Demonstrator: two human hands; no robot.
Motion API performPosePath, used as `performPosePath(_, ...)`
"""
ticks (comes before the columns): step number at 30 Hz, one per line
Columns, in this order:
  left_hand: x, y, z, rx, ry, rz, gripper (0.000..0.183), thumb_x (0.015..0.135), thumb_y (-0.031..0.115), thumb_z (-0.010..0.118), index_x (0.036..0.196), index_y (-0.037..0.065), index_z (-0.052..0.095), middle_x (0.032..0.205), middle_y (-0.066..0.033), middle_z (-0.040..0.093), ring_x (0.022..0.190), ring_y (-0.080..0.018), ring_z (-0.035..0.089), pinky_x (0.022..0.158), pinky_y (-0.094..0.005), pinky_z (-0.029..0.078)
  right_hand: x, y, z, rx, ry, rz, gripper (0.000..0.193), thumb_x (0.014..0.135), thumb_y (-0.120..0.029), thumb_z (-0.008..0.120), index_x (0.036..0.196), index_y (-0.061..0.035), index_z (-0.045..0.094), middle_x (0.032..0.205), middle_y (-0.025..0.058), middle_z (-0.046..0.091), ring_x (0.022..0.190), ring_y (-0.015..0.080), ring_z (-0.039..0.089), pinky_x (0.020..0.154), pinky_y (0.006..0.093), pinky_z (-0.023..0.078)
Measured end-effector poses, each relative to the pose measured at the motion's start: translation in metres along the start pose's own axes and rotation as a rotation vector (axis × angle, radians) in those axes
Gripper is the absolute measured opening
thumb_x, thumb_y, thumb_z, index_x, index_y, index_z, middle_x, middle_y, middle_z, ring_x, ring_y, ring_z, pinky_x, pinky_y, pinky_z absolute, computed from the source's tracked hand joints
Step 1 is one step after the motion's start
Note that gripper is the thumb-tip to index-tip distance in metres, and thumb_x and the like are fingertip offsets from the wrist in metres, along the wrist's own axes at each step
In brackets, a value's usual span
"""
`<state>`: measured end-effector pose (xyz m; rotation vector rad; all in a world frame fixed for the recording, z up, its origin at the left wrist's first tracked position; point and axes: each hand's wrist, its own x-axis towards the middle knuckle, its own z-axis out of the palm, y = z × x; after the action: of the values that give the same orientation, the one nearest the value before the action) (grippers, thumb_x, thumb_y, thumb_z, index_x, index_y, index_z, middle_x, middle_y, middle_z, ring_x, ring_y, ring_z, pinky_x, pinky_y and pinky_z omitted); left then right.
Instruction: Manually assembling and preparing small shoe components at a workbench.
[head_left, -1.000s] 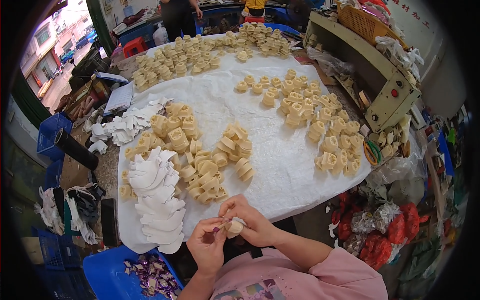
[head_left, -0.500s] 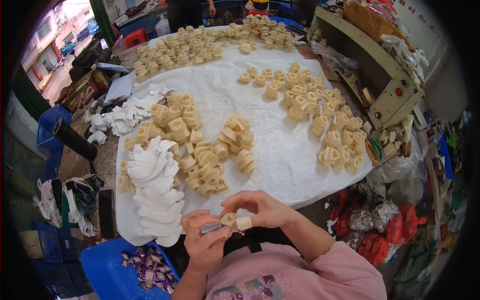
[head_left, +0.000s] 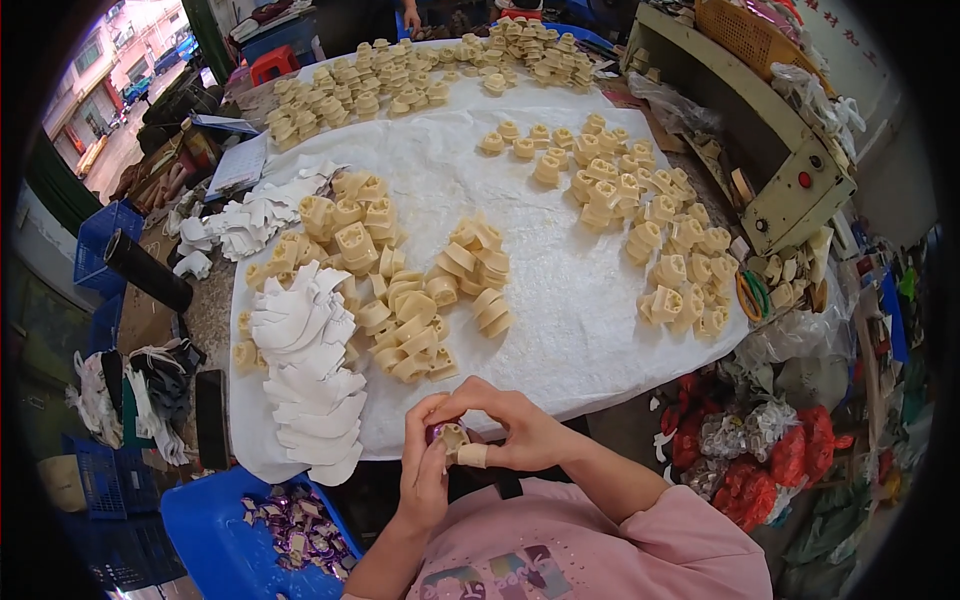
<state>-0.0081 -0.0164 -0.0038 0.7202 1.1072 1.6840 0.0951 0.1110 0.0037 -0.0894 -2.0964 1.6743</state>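
Close to my body, at the table's front edge, both hands hold a small cream plastic part (head_left: 452, 440) with a shiny purple piece on its edge. My left hand (head_left: 425, 472) grips it from the left, thumb and fingers closed on it. My right hand (head_left: 530, 432) reaches over the top with bent fingers, its thumb at the part's lower right. A beige wrap (head_left: 472, 456) covers that thumb. How the purple piece joins the cream part is mostly hidden by my fingers.
A white-covered table (head_left: 570, 340) carries cream parts (head_left: 410, 325) in several heaps and a stack of white curved cut pieces (head_left: 308, 370). A blue bin (head_left: 205, 530) with purple shiny pieces (head_left: 300, 530) stands at lower left. Red bags (head_left: 745, 490) lie at right.
My left fingers have closed in around the part and my hands have drawn together. The part has turned, so its purple piece shows more at the top. The view has shifted slightly.
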Motion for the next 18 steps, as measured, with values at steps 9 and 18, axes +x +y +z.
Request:
performPosePath(9, -0.006, -0.018, -0.003, 0.213, 0.077, 0.164, 0.059, 0.094, 0.038, 0.039, 0.138, 0.004, 0.018, 0.107, -0.0113, 0.05, 0.084, -0.0163, 0.054, 0.069, -0.0273, 0.046, 0.005, -0.002, 0.008, 0.427, 0.099, 0.198, 0.027, 0.09, -0.019, 0.056, 0.114, -0.0052, 0.055, 0.109, 0.0114, 0.052, 0.083, 0.0149, 0.058, 0.057, 0.0229, 0.054)
performPosePath(18, -0.008, 0.001, 0.017, 0.352, 0.107, 0.309, 0.066, 0.096, 0.049, 0.031, 0.132, -0.005, 0.028, 0.122, -0.0142, 0.041, 0.104, -0.0169, 0.046, 0.091, -0.0298, 0.037, 0.007, 0.005, 0.028, 0.29, 0.037, 0.121, 0.015, 0.09, -0.02, 0.056, 0.09, -0.005, 0.059, 0.092, 0.0052, 0.057, 0.082, 0.0163, 0.055, 0.064, 0.0282, 0.048)
